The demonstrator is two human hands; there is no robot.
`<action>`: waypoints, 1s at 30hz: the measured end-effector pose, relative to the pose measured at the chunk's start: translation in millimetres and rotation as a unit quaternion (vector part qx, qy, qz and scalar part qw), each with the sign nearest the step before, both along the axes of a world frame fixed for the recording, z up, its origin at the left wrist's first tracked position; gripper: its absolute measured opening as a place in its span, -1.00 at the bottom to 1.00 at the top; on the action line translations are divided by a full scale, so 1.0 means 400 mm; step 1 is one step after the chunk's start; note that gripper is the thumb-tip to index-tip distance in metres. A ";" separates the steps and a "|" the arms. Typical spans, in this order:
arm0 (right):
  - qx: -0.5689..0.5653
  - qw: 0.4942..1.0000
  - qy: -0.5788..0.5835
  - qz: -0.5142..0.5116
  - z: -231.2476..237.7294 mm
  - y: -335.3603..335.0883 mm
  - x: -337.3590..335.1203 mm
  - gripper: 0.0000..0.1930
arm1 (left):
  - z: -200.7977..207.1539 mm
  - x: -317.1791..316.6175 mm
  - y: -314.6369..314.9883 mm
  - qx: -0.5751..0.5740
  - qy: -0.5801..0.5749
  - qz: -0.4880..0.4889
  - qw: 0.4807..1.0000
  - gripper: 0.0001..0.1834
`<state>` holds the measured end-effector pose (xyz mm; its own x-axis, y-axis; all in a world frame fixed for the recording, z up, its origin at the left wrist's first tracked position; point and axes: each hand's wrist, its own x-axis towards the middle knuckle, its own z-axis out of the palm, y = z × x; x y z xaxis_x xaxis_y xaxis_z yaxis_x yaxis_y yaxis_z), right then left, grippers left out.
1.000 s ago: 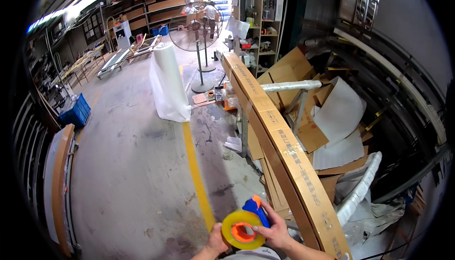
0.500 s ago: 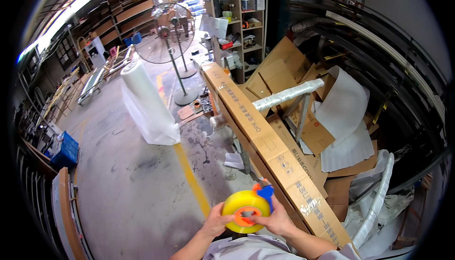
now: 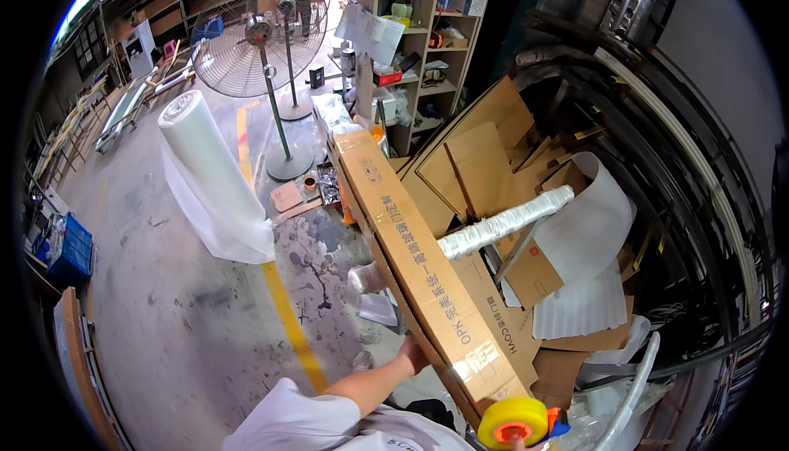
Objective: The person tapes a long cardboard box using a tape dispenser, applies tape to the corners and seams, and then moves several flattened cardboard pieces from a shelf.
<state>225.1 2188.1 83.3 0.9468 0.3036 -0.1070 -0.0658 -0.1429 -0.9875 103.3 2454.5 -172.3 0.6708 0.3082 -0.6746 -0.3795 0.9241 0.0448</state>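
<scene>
A long cardboard box [image 3: 411, 246] runs from the far shelf toward me, with glossy clear tape on its near part. My left hand [image 3: 413, 355] reaches to the lower left side of this box and touches it; its fingers are hidden under or behind the cardboard. At the bottom edge, by the box's near end, my right hand [image 3: 517, 443] grips a yellow roll of packing tape [image 3: 505, 412] on an orange and blue dispenser. One digit shows at the orange core; the rest of that hand is cut off by the frame.
A plastic-wrapped bar [image 3: 505, 223] crosses beneath the box. Cardboard sheets [image 3: 485, 163] and white foam [image 3: 588, 229] lie on the right. A roll of white wrap [image 3: 201, 180] and stand fans [image 3: 267, 65] stand on the left. A shelf unit [image 3: 423, 57] is at the back.
My left hand has let go of the tape roll and moved to the box's side. My right hand has carried the tape right and down to the box's near end. The view has shifted.
</scene>
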 end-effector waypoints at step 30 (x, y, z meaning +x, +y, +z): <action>0.118 0.820 0.544 0.133 -0.332 0.020 0.767 -0.52 | 0.323 0.315 0.026 0.030 0.283 0.023 0.958 -0.44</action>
<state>532.1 2196.1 -49.5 0.2254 0.6178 -0.7533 -0.9240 -0.1096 -0.3664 229.3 2464.9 -43.2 0.1865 0.3787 -0.9065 -0.3190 0.8961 0.3087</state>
